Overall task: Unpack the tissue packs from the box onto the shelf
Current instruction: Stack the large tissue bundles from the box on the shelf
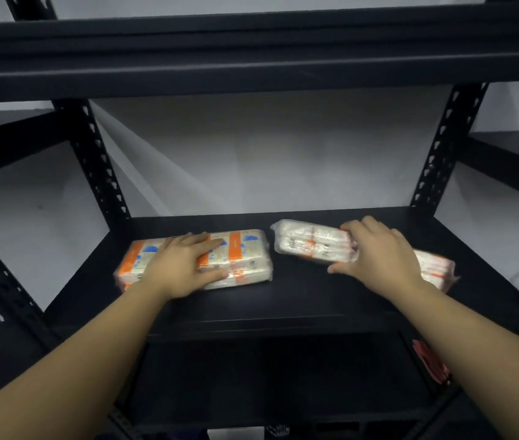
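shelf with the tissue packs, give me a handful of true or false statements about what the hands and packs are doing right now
1. The left hand lies flat on top of the left tissue pack. True.
2. The right hand is empty. False: its grip is closed on the right tissue pack.
3. The two packs touch each other. False: bare black shelf shows between them.
4. The right tissue pack is tilted, with its left end raised. True.
5. The shelf above holds several packs. False: none show there.
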{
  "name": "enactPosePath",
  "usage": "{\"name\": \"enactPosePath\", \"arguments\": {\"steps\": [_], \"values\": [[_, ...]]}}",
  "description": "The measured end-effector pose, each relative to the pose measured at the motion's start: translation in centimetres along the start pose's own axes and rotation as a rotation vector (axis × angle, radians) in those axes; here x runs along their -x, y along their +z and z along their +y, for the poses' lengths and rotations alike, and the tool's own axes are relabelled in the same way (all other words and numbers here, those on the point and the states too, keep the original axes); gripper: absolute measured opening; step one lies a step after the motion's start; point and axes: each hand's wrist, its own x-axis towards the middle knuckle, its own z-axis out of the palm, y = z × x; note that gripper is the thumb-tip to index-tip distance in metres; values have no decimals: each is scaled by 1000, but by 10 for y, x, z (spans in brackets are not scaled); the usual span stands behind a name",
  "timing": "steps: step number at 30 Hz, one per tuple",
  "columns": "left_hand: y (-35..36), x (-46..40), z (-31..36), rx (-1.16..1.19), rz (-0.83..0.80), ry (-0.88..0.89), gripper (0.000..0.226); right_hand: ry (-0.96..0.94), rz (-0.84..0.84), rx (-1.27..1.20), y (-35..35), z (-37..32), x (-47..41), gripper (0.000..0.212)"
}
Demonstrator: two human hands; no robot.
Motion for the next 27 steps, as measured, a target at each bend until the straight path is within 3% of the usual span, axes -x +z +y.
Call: {"name": "enactPosePath", "arguments": {"steps": [3, 8, 12, 18, 27], "values": [[-2, -7, 2, 11, 49, 6, 100, 19, -27, 25, 4, -6, 3, 89], [-6, -18, 41, 93, 84, 104, 85, 44, -96, 2, 10, -9, 18, 84], [-3, -32, 78, 177, 17, 226, 84, 62, -107, -48, 10, -2, 29, 77], [8, -59, 125, 159, -83, 413, 79, 134, -160, -42, -9, 34, 40, 95], [18, -89, 128, 117, -169, 468, 71, 156, -208, -109, -22, 66, 64, 77]]}}
